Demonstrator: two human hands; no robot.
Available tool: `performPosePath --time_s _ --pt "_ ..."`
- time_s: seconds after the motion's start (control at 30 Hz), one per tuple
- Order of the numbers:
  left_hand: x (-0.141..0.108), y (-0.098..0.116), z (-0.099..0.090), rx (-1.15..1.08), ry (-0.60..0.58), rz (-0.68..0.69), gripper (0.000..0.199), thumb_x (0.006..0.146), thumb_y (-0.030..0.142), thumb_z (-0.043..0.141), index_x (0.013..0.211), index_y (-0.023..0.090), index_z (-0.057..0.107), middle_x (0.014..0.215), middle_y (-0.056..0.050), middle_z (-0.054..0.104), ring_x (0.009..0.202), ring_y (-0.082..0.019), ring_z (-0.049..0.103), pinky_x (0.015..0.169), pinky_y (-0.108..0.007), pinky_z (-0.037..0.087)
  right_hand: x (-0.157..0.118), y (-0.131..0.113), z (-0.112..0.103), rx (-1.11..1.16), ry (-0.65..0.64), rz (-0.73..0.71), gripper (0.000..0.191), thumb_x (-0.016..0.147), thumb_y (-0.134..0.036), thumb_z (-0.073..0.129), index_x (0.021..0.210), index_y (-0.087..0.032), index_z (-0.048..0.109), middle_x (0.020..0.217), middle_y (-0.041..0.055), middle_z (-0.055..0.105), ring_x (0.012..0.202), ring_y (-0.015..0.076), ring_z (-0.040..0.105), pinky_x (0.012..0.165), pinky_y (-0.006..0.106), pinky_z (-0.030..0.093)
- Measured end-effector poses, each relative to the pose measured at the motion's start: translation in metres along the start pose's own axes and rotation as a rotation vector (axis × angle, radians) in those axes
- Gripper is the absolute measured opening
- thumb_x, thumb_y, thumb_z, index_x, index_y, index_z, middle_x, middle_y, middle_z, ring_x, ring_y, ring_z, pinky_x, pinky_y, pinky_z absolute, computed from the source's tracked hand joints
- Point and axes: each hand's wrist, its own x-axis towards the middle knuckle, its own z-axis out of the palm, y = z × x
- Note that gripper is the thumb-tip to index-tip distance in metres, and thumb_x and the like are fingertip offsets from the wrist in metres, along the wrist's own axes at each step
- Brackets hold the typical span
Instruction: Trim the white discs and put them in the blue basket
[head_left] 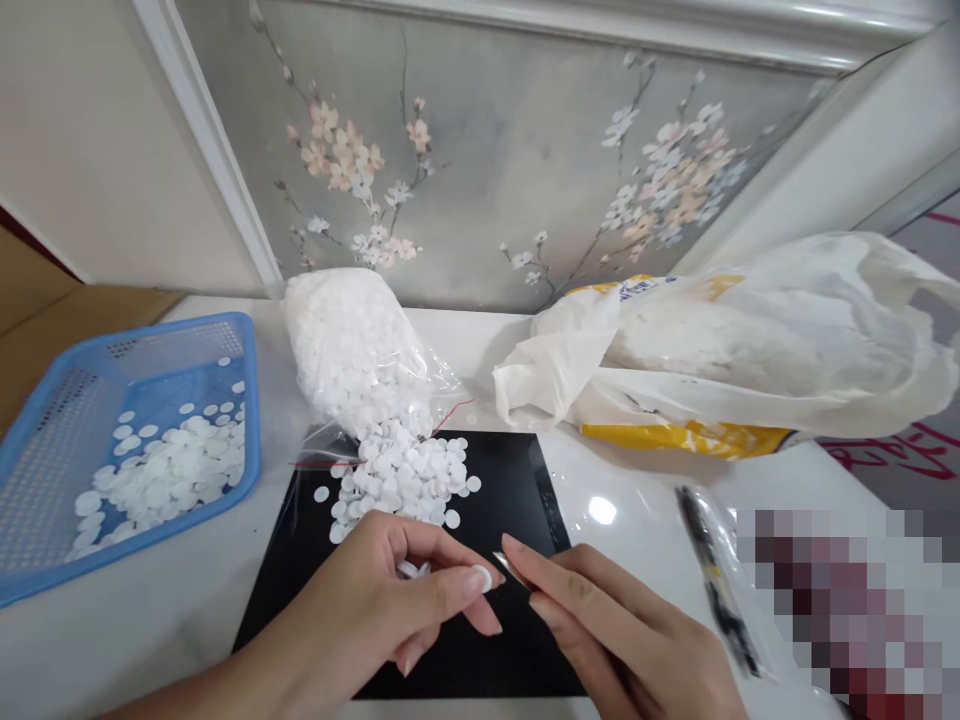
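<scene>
Between thumb and fingertips, my left hand (390, 590) pinches a small white disc (483, 578); more white pieces show inside its curled fingers. Just to the right, my right hand (615, 620) is closed on a thin tool with a pointed metal tip (510, 568), aimed at the disc and a little apart from it. Most of the tool is hidden by the fingers. Both hands are over a black board (517, 490). A pile of white discs (397, 475) lies on the board's far part, spilling from a clear plastic bag (349, 340).
On the left is a blue basket (253, 420) with many white discs. A white and yellow plastic bag (720, 350) lies at the back right. Dark pens in a clear sleeve (716, 580) lie on the right. A flowered panel (487, 160) stands behind the white table (615, 470).
</scene>
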Motion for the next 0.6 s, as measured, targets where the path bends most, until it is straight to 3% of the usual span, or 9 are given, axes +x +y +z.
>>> performPosePath --time_s 0.23,0.43,0.6 --pt "0.001 0.002 -0.002 -0.001 -0.031 -0.002 0.020 0.083 0.031 0.063 0.079 0.015 0.075 0.073 -0.003 0.074 0.038 -0.002 0.033 0.042 -0.020 0.025 -0.001 -0.001 0.005 -0.018 -0.004 -0.053 0.038 0.099 -0.017 0.044 0.135 -0.022 0.054 0.077 0.0024 0.063 0.057 0.0081 0.060 0.050 0.013 0.050" --pt "-0.005 0.014 0.000 0.021 -0.041 -0.093 0.017 0.083 0.027 0.062 0.083 0.014 0.073 0.082 -0.005 0.076 0.042 -0.003 0.039 0.045 -0.020 0.029 -0.003 0.001 0.009 -0.053 0.019 -0.106 0.040 0.098 -0.015 0.043 0.136 -0.021 0.053 0.075 0.0026 0.064 0.055 0.0083 0.059 0.047 0.014 0.049" --pt "-0.005 0.012 0.000 0.065 -0.046 -0.062 0.020 0.083 0.029 0.060 0.080 0.013 0.073 0.077 -0.004 0.075 0.040 -0.003 0.037 0.043 -0.020 0.026 -0.002 0.000 0.008 -0.092 0.032 -0.131 0.039 0.099 -0.016 0.043 0.137 -0.022 0.052 0.074 0.0014 0.065 0.052 0.0072 0.060 0.046 0.013 0.049"
